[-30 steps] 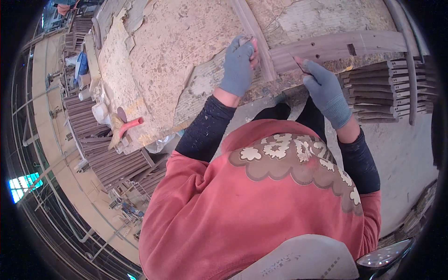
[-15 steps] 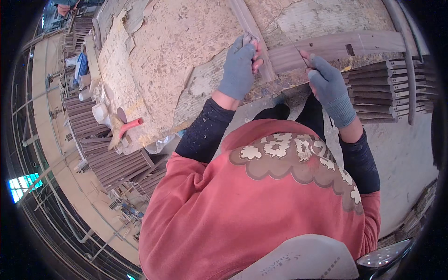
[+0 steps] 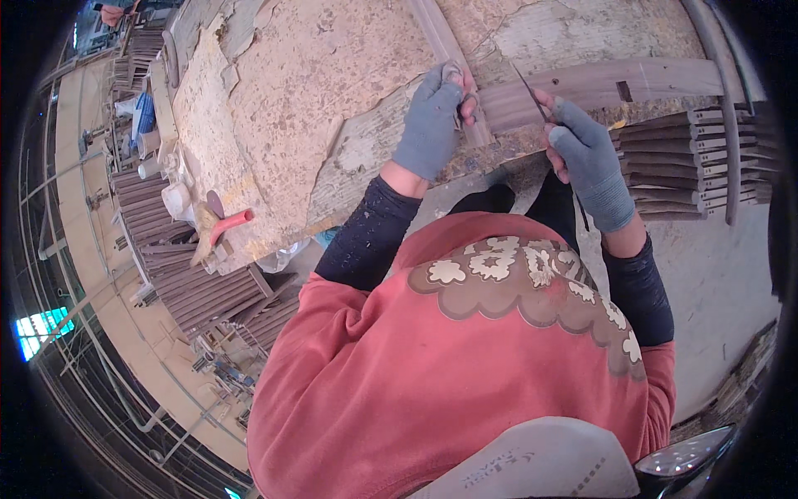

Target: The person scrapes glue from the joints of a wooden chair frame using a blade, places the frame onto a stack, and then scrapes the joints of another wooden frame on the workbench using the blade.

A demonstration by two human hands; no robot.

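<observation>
In a grey glove with bare fingertips, my left hand (image 3: 431, 121) is closed around the edge of a narrow wooden strip (image 3: 436, 32), near the strip's lower end. Whether something small is also between those fingers is hidden. My right hand (image 3: 586, 154), gloved the same way, pinches a thin dark tapered rod (image 3: 524, 81), shaped like a slim file. Its tip points up and left, and its other end shows below the palm. The tip is close to a curved wooden plank (image 3: 582, 85) with a rectangular slot, which meets the strip at an angle.
Both wooden pieces lie on a worn workbench (image 3: 291, 108) with peeling covering. A red tube-like handle (image 3: 233, 223) rests at its left edge. Stacked slotted wooden pieces (image 3: 665, 166) stand to the right, and stacked dark slats (image 3: 179, 274) to the left. A long rail (image 3: 730, 133) crosses at right.
My right hand and the rod have shifted slightly, with the rod's lower end now showing more. My left hand has turned a little and moved slightly right along the strip.
</observation>
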